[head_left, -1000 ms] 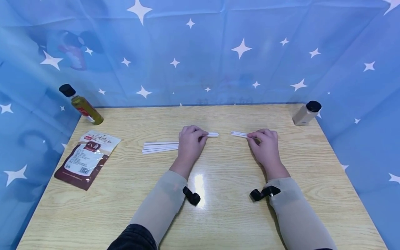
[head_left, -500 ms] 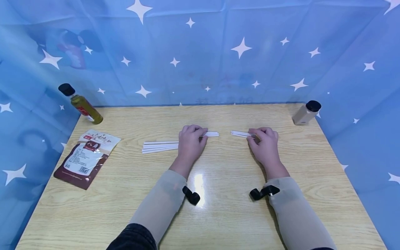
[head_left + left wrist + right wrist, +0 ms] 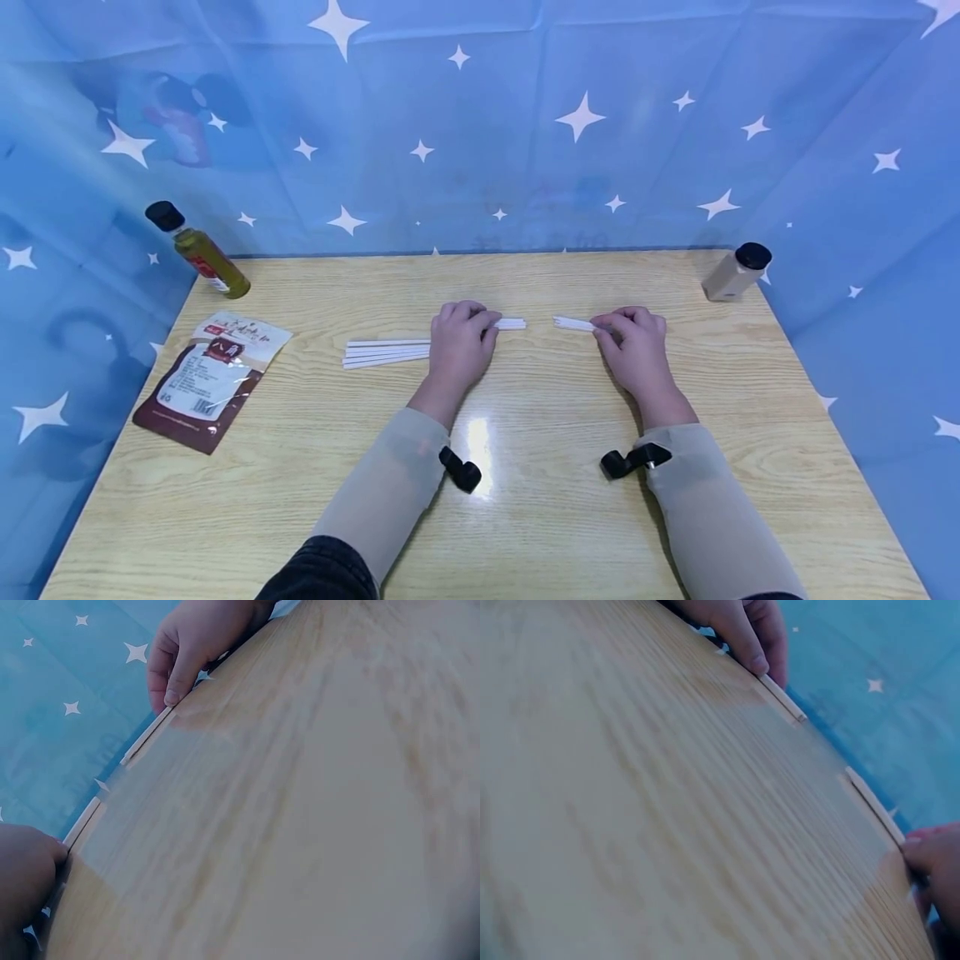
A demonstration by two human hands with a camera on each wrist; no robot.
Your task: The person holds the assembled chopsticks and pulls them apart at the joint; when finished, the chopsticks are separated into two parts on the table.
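Observation:
In the head view my left hand (image 3: 461, 342) pinches a small bundle of thin white sticks (image 3: 512, 324) between thumb and forefinger, their ends pointing right. More white sticks (image 3: 386, 353) fan out on the table to the left of that hand; whether they run on beneath it cannot be seen. My right hand (image 3: 636, 346) pinches another bundle of white sticks (image 3: 573, 323), whose ends point left across a short gap. In both wrist views the sticks (image 3: 146, 736) lie low along the tabletop, with fingertips (image 3: 760, 666) on them.
A wooden table (image 3: 525, 517) bears everything. At the left stand an oil bottle (image 3: 210, 265) and, nearer, a flat brown-and-white packet (image 3: 210, 383). A black-capped jar (image 3: 737, 273) sits at the far right corner. Blue star-patterned cloth (image 3: 495, 125) hangs behind.
The right fingers have shifted slightly on their bundle, and its sticks now look closer together. The left hand and its sticks stay in place.

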